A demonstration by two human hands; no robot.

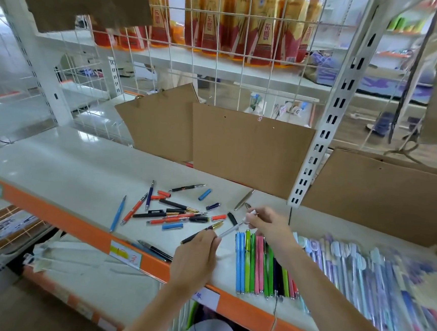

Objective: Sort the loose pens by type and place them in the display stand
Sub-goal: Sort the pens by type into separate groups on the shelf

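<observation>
Two hands over shelf (pixel 54 161), left hand (pixel 195 253) gripping one black pen (pixel 201 233), right hand (pixel 267 223) pinching one clear pen (pixel 230 231), three loose blue caps left, coloured pen row (pixel 261 264) near right

Both hands (pixel 235 235) forward — fingers pinched

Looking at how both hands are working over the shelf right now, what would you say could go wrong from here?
1. The left hand holds a black pen while both hands grip a clear pen; either could slip and drop off the shelf edge.
2. The right hand hovers over the sorted coloured pens; a forearm brush might scatter that row.
3. Loose caps lie apart, so mismatching seems possible.
</observation>
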